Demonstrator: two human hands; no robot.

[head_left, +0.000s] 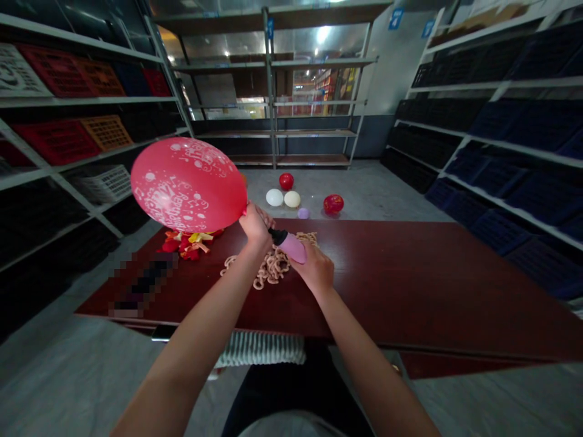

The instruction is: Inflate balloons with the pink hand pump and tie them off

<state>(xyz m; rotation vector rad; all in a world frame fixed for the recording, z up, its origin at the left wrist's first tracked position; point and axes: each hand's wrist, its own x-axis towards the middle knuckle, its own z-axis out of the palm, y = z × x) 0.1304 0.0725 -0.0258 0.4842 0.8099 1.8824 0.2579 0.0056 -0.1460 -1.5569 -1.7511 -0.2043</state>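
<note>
Inflated red balloon [189, 185], tilted pink pump [294, 247]

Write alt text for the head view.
A person's left grip holds an inflated red balloon; the right grip holds a black-tipped pink pump. Tan rings and limp balloons lie on the dark table.

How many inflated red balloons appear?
3: a printed red balloon in the left hand; a round red balloon and a mottled red balloon on the grey floor. Others may be hidden.

I had a dim view: bright glare beyond the back shelf [314, 159], soft sheen on the desk [387, 261], right rack [501, 145] murky, edges stretched, one patch [146, 282] pixelated.
</note>
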